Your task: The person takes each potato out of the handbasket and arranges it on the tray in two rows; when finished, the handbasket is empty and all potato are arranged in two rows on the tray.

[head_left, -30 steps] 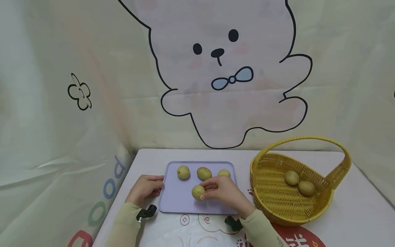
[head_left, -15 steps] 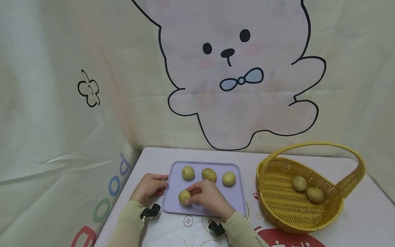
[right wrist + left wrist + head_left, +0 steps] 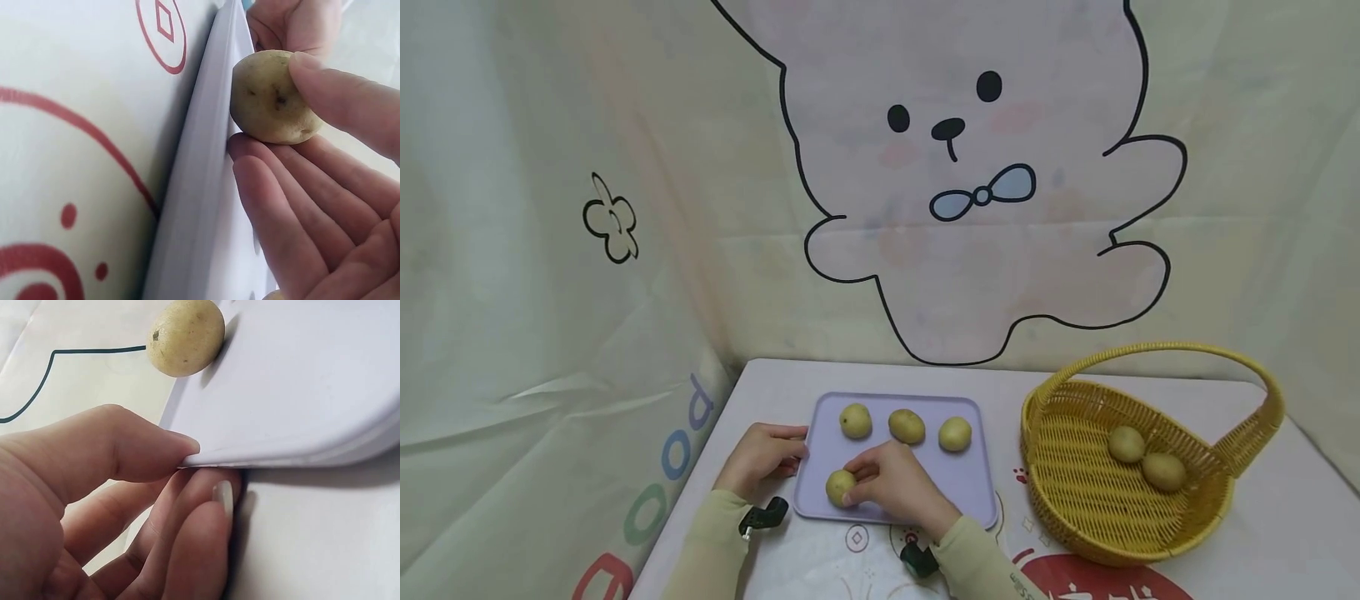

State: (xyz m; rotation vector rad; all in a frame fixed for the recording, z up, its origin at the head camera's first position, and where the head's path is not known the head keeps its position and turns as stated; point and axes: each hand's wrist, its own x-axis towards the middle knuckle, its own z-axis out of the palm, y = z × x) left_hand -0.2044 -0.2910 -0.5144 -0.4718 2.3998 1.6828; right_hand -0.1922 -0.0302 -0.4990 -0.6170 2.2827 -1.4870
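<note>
My right hand [image 3: 898, 483] holds a small potato [image 3: 840, 487] between thumb and fingers, low over the front left of a lilac tray [image 3: 917, 483]. In the right wrist view this potato [image 3: 272, 97] is close to the tray's surface; whether it touches cannot be told. My left hand [image 3: 763, 458] pinches the tray's left rim, thumb [image 3: 156, 444] on the upper side and fingers below. Along the back of the tray lie three more potatoes: a left one [image 3: 855, 421], a middle one [image 3: 907, 426] and a right one [image 3: 955, 434].
On the right of the white table [image 3: 1000, 387] stands a yellow woven basket [image 3: 1097, 500] with a tall arched handle. Two potatoes lie inside it, one [image 3: 1126, 444] beside the other [image 3: 1164, 472]. A curtain with a drawn bear [image 3: 955, 275] hangs behind the table.
My right hand has carried its potato leftward and slightly nearer over the tray, uncovering the back right potato. The left hand keeps its hold on the rim. The head view has shifted slightly.
</note>
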